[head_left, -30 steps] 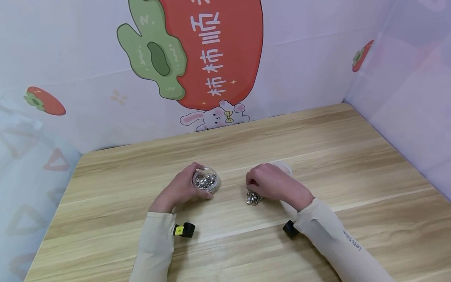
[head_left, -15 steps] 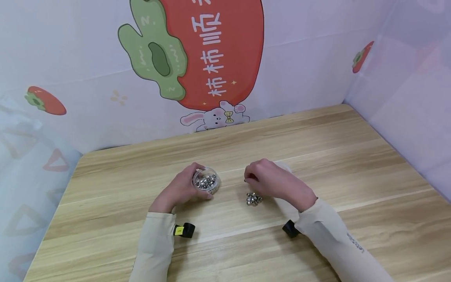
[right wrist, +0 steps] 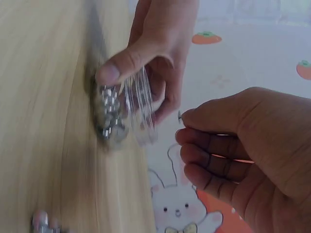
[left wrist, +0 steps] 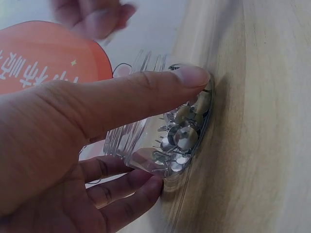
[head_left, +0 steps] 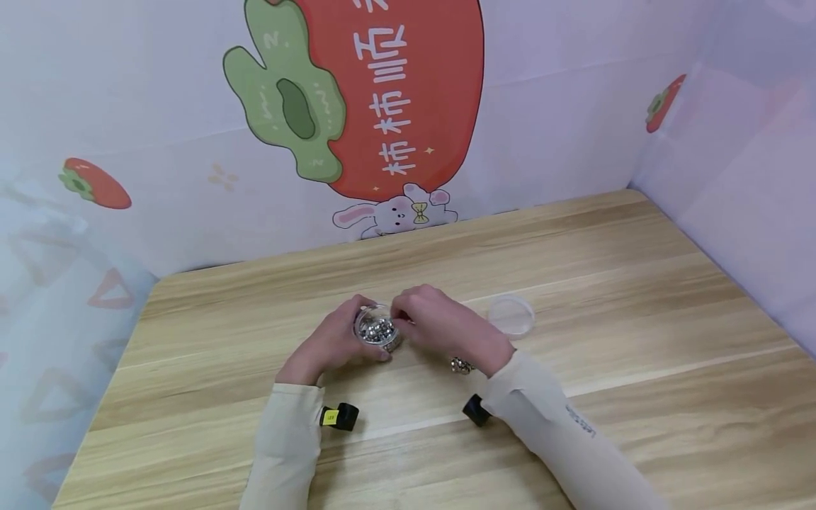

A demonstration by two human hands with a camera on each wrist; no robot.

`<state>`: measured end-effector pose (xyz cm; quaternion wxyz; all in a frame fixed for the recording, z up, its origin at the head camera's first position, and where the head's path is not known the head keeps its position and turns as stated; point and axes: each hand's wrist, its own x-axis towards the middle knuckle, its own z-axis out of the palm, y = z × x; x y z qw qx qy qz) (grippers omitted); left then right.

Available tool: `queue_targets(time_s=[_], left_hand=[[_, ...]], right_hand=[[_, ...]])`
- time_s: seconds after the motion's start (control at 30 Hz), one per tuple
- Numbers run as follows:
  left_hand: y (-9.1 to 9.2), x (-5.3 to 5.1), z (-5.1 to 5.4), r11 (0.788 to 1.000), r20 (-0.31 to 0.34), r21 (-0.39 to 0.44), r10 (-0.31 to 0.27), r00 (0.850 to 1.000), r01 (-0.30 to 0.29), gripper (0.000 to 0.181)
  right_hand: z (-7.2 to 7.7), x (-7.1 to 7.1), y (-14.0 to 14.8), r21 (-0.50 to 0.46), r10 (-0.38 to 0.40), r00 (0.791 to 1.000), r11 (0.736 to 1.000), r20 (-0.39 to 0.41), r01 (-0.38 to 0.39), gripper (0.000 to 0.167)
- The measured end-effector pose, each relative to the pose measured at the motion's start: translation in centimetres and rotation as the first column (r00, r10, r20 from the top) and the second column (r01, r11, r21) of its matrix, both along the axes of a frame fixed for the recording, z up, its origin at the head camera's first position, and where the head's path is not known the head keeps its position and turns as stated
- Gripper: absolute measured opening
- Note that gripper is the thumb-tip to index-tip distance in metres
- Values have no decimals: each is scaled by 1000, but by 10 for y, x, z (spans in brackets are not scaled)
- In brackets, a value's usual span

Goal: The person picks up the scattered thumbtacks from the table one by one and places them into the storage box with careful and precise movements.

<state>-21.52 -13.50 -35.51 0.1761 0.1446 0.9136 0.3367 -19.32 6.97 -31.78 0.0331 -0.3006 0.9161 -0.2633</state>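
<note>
A clear round jar [head_left: 387,341] of silver thumbtacks [left wrist: 185,138] stands on the table, gripped round its side by the left hand [head_left: 336,341], thumb on the near side. At the jar's right rim is the right hand [head_left: 441,322]; in the right wrist view this hand [right wrist: 243,141] pinches one small tack [right wrist: 180,117] between thumb and forefinger, beside the jar's mouth. A small pile of tacks [head_left: 460,365] lies on the table, partly hidden by the right hand and wrist.
A clear round lid [head_left: 512,316] lies flat on the wooden table [head_left: 408,453], right of the right hand. Behind the table stands a printed backdrop [head_left: 542,127]. Black wrist devices sit below both hands.
The right hand has moved left from the pile to the jar's rim, uncovering the lid. The left hand still holds the jar in place. The head view has shifted slightly.
</note>
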Motion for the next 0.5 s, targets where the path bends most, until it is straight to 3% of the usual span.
queue_targets(time_s=[0.3, 0.5], left_hand=[[0, -2, -2, 999, 12, 46, -10, 1000, 9, 69], [-1, -1, -1, 1000, 13, 25, 5, 1000, -6, 71]], right_hand=[[-1, -4, -29, -11, 43, 997, 999, -60, -44, 11], [-4, -6, -28, 4, 2, 996, 1000, -90, -2, 10]])
